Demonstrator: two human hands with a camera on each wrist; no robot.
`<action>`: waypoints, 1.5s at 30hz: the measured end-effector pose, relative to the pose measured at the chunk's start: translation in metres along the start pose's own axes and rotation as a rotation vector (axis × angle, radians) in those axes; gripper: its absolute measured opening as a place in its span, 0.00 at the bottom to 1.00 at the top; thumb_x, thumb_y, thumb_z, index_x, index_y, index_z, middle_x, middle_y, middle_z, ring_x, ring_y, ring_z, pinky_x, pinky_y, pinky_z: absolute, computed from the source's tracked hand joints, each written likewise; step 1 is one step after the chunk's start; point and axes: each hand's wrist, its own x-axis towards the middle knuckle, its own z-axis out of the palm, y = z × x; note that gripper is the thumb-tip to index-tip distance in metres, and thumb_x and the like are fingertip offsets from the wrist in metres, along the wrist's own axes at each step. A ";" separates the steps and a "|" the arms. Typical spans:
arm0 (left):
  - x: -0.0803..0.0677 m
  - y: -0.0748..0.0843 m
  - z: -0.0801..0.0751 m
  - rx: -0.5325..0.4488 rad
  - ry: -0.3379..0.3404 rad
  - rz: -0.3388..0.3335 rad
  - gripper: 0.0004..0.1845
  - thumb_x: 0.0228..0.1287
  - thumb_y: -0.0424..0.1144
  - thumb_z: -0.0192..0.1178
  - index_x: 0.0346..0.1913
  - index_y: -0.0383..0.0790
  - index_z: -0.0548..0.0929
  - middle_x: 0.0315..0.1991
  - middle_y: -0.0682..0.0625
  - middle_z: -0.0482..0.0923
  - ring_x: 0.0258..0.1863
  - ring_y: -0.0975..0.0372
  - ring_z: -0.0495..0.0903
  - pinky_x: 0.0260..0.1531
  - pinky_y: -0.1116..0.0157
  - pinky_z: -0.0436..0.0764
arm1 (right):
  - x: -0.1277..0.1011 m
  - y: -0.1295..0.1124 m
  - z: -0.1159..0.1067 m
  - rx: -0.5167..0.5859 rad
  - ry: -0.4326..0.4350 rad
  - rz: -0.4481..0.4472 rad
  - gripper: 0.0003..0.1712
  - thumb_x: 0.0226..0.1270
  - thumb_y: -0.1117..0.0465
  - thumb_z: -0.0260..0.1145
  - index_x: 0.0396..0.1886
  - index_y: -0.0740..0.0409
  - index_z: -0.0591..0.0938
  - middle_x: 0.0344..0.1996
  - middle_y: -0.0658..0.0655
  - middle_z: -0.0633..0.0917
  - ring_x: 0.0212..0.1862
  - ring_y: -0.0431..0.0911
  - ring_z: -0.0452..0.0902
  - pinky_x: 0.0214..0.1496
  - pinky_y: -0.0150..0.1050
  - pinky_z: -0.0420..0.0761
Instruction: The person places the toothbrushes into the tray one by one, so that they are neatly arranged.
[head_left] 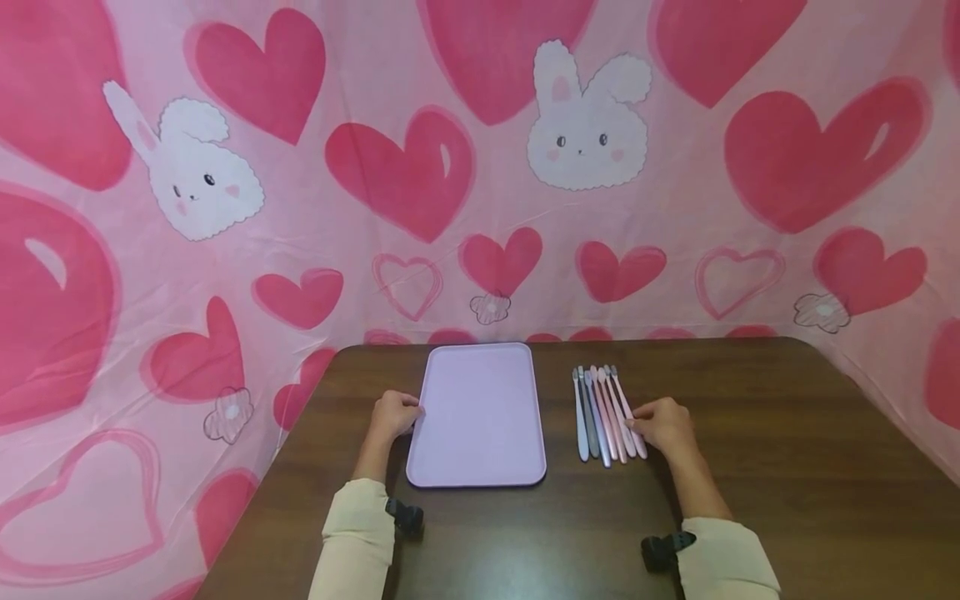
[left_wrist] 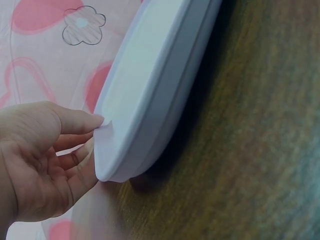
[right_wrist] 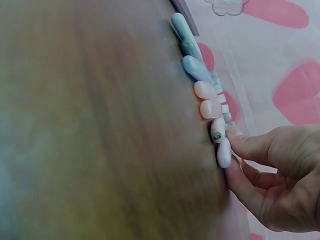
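Observation:
A lilac rectangular tray (head_left: 478,417) lies on the table, left of the middle. My left hand (head_left: 392,414) grips its left edge, with the thumb on the rim in the left wrist view. To the right of the tray, several toothbrushes lie side by side, bristle heads toward the wall; among them are a light blue toothbrush (head_left: 581,429) and a dark grey toothbrush (head_left: 592,435). At the right end of this row, my right hand (head_left: 666,423) pinches the outermost pink toothbrush (right_wrist: 224,154) between thumb and fingers. Its handle end still shows below the fingertips.
The brown wooden table (head_left: 510,542) reaches back to a pink cloth (head_left: 675,192) printed with hearts and rabbits. A black wrist camera (head_left: 406,517) sits at the left sleeve, and another black wrist camera (head_left: 663,552) at the right one.

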 end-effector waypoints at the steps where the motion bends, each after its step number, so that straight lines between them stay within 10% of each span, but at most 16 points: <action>1: 0.000 0.000 0.000 -0.001 0.000 -0.001 0.14 0.62 0.33 0.63 0.47 0.27 0.88 0.46 0.30 0.86 0.30 0.56 0.87 0.30 0.62 0.90 | 0.000 0.001 0.000 0.000 0.000 0.000 0.17 0.61 0.58 0.72 0.44 0.66 0.89 0.49 0.72 0.87 0.53 0.70 0.79 0.54 0.60 0.78; 31: -0.002 -0.001 0.001 -0.053 -0.015 -0.033 0.14 0.63 0.32 0.64 0.47 0.26 0.87 0.45 0.32 0.86 0.30 0.59 0.83 0.32 0.62 0.90 | 0.005 0.007 -0.001 0.033 -0.011 0.066 0.16 0.56 0.54 0.71 0.38 0.60 0.92 0.46 0.69 0.89 0.54 0.71 0.79 0.53 0.59 0.79; 45: 0.003 -0.006 0.001 -0.122 -0.017 -0.062 0.13 0.60 0.32 0.65 0.45 0.27 0.89 0.48 0.29 0.84 0.30 0.59 0.83 0.31 0.63 0.90 | 0.008 0.010 -0.001 0.073 -0.004 0.116 0.18 0.53 0.51 0.74 0.36 0.61 0.92 0.38 0.63 0.91 0.46 0.60 0.82 0.37 0.40 0.78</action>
